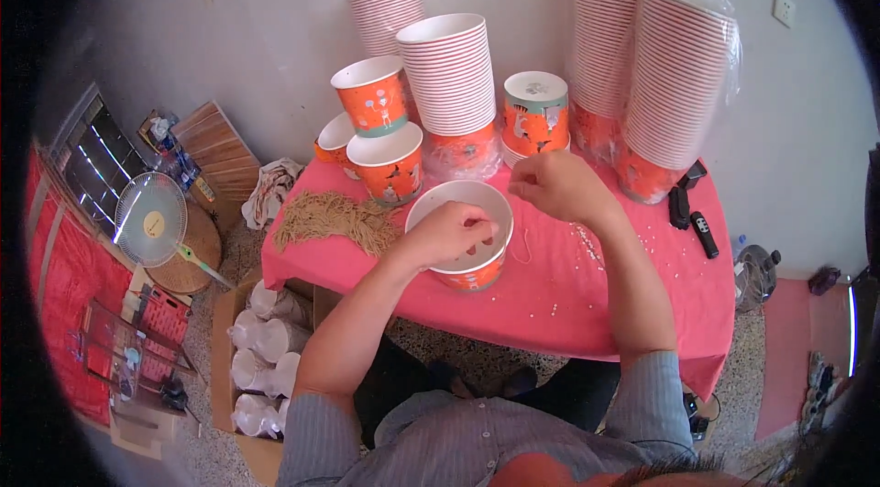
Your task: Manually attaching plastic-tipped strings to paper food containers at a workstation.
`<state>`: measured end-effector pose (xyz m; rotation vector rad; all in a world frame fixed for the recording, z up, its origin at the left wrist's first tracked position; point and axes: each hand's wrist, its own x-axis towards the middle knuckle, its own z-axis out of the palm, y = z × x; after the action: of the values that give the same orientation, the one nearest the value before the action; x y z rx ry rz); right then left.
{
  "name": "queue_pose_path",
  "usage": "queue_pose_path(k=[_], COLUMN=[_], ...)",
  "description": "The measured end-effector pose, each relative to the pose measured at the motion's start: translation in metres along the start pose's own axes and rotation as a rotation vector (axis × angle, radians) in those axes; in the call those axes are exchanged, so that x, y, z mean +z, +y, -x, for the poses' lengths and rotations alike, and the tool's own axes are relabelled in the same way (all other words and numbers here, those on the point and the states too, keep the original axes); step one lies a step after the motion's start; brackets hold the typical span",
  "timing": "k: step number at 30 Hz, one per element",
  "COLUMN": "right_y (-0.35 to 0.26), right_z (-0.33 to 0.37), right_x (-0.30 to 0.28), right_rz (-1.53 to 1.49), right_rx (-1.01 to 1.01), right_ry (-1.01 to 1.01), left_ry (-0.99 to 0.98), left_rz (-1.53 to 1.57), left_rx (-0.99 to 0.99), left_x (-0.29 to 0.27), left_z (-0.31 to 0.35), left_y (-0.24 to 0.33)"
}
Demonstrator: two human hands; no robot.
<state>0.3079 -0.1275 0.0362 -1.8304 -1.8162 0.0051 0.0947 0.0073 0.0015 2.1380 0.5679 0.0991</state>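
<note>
An orange paper bucket with a white inside (481, 271) stands near the front edge of the pink-covered table (587, 294). My left hand (449, 232) reaches into its mouth with the fingers curled against the inner wall. My right hand (555, 184) hovers just above and right of the rim, fingertips pinched on a thin string that trails down beside the bucket. A pile of tan string pieces (335, 216) lies to the left. Small white bits (587, 244) are scattered on the cloth to the right.
Tall stacks of orange-and-white buckets (454, 74) (678, 83) fill the back of the table, some in plastic wrap, with single buckets (374, 97) among them. Two black tools (704, 232) lie at the right. A cardboard box of white items (261, 349) and a fan (151, 216) sit on the floor at left.
</note>
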Motion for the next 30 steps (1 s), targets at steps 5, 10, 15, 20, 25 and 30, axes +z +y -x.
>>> queue_pose_path(k=[5, 10, 15, 20, 25, 30], right_y=[-0.007, -0.006, 0.004, 0.006, -0.003, -0.001], right_z=[0.002, 0.003, 0.005, 0.003, 0.004, 0.002], right_x=[-0.009, -0.009, -0.007, -0.001, -0.006, -0.002], right_rz=[-0.176, -0.149, -0.070, 0.044, 0.073, 0.032], right_rx=[-0.027, -0.033, 0.024, 0.008, 0.039, 0.043], right_ry=[0.066, 0.050, 0.031, -0.052, -0.010, 0.075], left_ry=[-0.095, -0.149, 0.010, -0.008, -0.041, 0.029], left_rz=[-0.006, 0.111, 0.454, 0.757, 0.841, 0.740], left_rx=[0.072, 0.014, -0.011, -0.064, -0.007, -0.071], left_x=[0.007, 0.012, -0.001, -0.014, -0.016, -0.015], left_z=[-0.005, -0.014, -0.014, 0.001, 0.010, 0.011], left_y=[0.002, -0.001, -0.007, -0.004, 0.002, 0.004])
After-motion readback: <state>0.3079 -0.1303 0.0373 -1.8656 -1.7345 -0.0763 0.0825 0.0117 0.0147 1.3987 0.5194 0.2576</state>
